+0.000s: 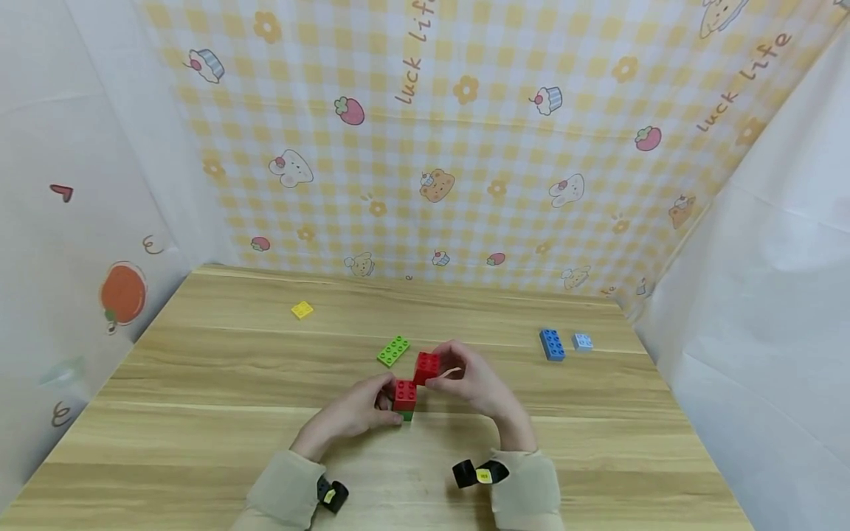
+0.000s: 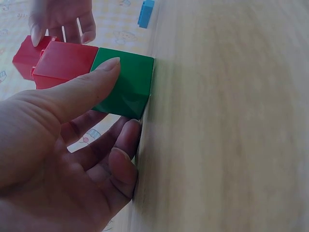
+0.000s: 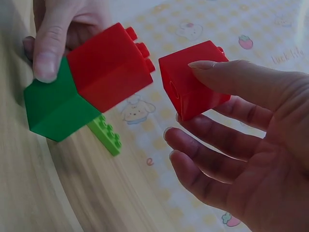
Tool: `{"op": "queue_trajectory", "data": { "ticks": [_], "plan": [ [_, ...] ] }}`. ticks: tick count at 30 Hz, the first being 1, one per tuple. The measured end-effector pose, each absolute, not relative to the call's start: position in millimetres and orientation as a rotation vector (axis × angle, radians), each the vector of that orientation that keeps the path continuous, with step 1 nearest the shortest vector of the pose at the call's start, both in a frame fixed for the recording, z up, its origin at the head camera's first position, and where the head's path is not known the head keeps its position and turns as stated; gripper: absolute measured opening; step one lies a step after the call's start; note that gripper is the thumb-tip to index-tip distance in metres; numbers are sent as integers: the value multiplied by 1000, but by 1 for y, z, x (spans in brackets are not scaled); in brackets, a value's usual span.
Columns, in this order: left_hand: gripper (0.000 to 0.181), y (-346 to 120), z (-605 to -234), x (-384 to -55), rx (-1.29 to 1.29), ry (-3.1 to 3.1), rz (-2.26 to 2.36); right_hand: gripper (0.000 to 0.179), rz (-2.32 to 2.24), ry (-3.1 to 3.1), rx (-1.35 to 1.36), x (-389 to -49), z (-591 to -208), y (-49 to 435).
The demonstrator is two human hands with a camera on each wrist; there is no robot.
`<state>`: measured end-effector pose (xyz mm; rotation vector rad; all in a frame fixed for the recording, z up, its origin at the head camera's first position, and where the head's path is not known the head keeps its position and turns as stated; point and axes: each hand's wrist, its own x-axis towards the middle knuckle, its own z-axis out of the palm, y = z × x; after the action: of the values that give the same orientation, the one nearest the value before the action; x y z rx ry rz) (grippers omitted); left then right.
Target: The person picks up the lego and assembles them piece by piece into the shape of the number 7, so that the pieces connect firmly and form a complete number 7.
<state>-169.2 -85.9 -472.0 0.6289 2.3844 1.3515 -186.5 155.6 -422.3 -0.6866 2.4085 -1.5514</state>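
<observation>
On the table stands a two-brick stack, a red building brick [image 3: 111, 67] on top of a dark green building brick [image 3: 60, 104]. My left hand [image 1: 358, 407] grips this stack, its thumb lying across the green brick [image 2: 128, 79] in the left wrist view. Between thumb and fingers, my right hand [image 1: 474, 380] pinches a second red building brick [image 3: 190, 77]. That brick is held close to the top of the stack, and a gap separates the two in the right wrist view. Its studs point away from the stack's studs.
A light green flat brick [image 1: 394, 351] lies just behind the hands. Farther left is a yellow brick [image 1: 302, 310]. On the right lie a blue brick [image 1: 553, 344] and a small light blue brick [image 1: 582, 341]. A patterned cloth [image 1: 425, 147] hangs behind the wooden table [image 1: 199, 413].
</observation>
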Motion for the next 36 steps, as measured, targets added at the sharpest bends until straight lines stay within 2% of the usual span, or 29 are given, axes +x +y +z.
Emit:
{"op": "queue_trajectory", "data": {
  "ticks": [10, 19, 36],
  "plan": [
    [32, -86, -473, -168, 641, 2369, 1392, 33, -1527, 2357, -727, -182, -420, 141],
    [31, -87, -472, -168, 651, 2368, 1389, 31, -1518, 2313, -758, -166, -392, 131],
    [31, -86, -471, -169, 640, 2375, 1375, 29, -1592, 2190, -783, -171, -402, 133]
  ]
}}
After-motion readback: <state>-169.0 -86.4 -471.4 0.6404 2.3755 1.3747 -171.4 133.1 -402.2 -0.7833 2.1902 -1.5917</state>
